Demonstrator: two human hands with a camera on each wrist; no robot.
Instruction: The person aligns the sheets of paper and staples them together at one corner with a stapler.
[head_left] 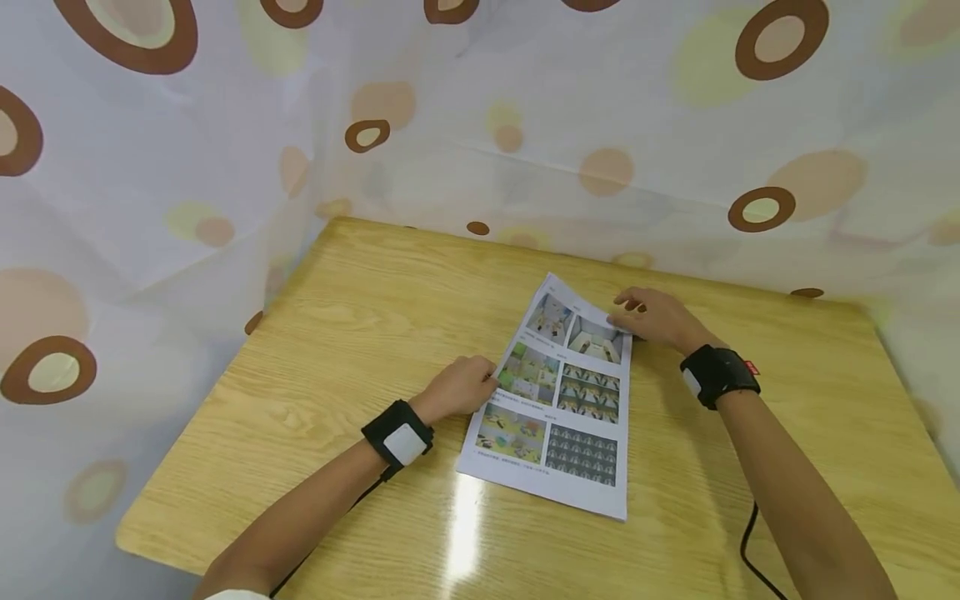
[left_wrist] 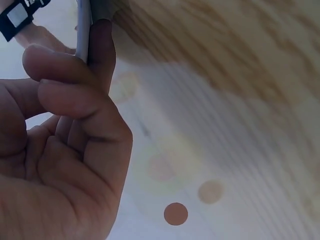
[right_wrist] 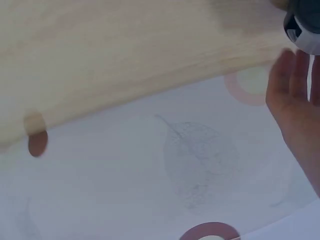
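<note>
A white printed sheet of paper (head_left: 551,410) with rows of colour and grey pictures lies slanted across the wooden table. My left hand (head_left: 461,385) pinches its left edge around mid-height. In the left wrist view the paper's edge (left_wrist: 83,30) stands between the thumb and curled fingers of that hand (left_wrist: 75,135). At the upper right corner, my right hand (head_left: 656,318) holds the paper with bent fingers, and the top edge bows there. Only part of the right hand (right_wrist: 295,102) shows at the right border of its wrist view; its grip is mostly hidden there.
The wooden table (head_left: 337,333) ends at a white curtain (head_left: 450,83) with brown and yellow spots, at the back and left. Black bands (head_left: 720,377) sit on both wrists, with a dark cable (head_left: 746,542) trailing from the right one. Light glares off the tabletop below the paper.
</note>
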